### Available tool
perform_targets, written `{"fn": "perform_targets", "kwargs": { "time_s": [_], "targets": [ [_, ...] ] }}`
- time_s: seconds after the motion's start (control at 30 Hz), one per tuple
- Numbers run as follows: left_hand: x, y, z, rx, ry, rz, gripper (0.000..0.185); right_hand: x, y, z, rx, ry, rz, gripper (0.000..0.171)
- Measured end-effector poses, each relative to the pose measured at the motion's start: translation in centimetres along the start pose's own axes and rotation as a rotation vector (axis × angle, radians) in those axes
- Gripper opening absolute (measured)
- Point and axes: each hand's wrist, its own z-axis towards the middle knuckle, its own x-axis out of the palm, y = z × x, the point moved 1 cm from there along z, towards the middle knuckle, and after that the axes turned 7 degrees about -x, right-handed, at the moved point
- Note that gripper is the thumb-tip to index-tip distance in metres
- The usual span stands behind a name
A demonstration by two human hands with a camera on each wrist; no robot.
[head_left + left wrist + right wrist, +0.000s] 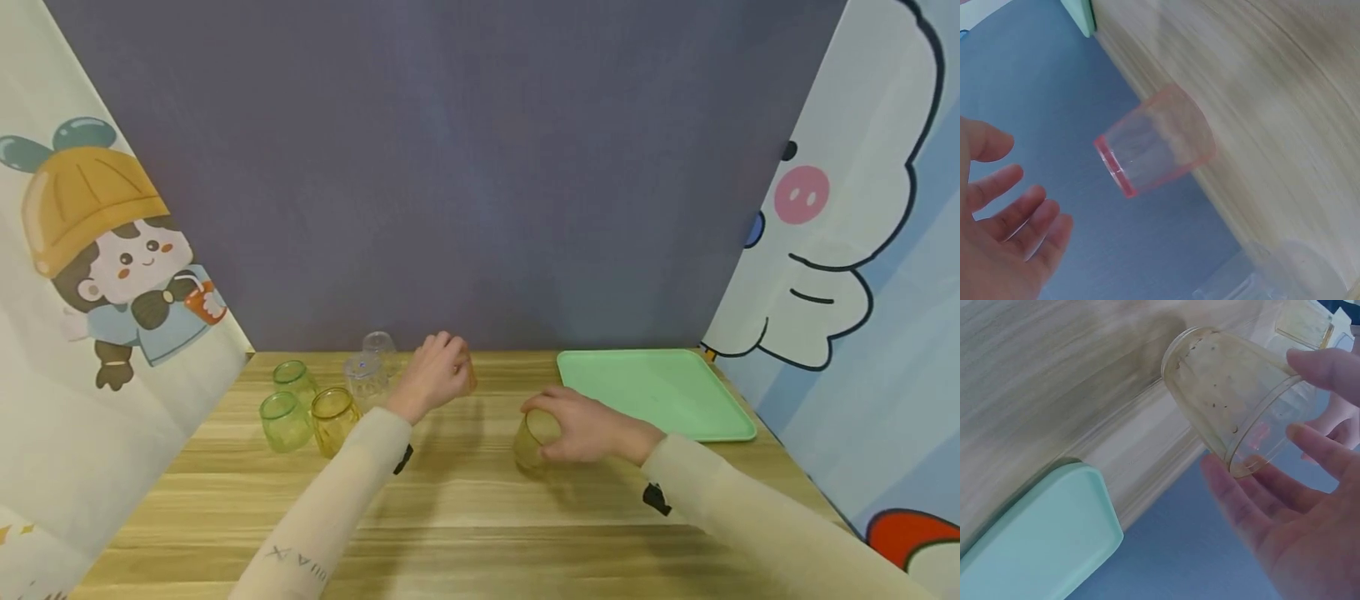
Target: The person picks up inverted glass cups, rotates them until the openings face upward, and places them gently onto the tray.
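Note:
My right hand (588, 427) grips a pale yellow glass (528, 442) around its rim, with the mouth facing up. Thumb and fingers sit at the rim in the right wrist view, where the glass (1222, 394) looks see-through; whether its base touches the table I cannot tell. Over the back middle of the table is my left hand (442, 371), holding nothing. The left wrist view has its fingers (1041, 228) loosely bent and apart from a clear pink glass with a red rim (1160, 144), which stands upright on the table. That pink glass is mostly hidden behind the hand in the head view.
Left of my left arm stand two green glasses (285, 423), a yellow glass (335, 421) and two colourless glasses (366, 379). A mint green tray (656, 392) lies at the back right of the wooden table (480, 533). Behind rises a dark grey panel (465, 183).

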Motion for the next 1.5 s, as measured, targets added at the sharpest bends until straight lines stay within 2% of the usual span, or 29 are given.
{"fn": "perform_targets", "kwargs": {
  "time_s": [0.2,0.33,0.6,0.77,0.87,1.2,1.5],
  "targets": [
    [0.3,0.4,0.7,-0.014,0.005,0.019,0.025,-0.4,-0.1,-0.1,0.019,0.027,-0.012,0.061],
    [0.5,0.6,1.1,-0.047,0.013,0.036,0.024,-0.8,-0.3,-0.2,0.037,0.027,-0.017,0.061],
    [1.1,0.7,2.0,-0.098,0.065,0.060,0.026,-1.7,-0.8,-0.6,0.049,0.030,-0.018,0.059],
    [1.6,0.7,2.2,-0.121,0.057,0.094,0.029,-2.0,-1.5,-1.0,0.059,0.032,-0.019,0.059],
    [1.7,0.6,2.4,-0.136,0.055,0.088,0.033,-2.1,-1.9,-1.0,0.061,0.023,-0.028,0.060],
    [1.4,-0.3,3.3,-0.186,0.114,0.050,0.042,-2.6,-3.0,-1.4,0.092,0.020,-0.091,0.062],
    [1.5,0.0,3.5,-0.222,0.147,0.018,0.044,-3.0,-3.7,-1.4,0.094,0.038,-0.115,0.059]
  ]
}}
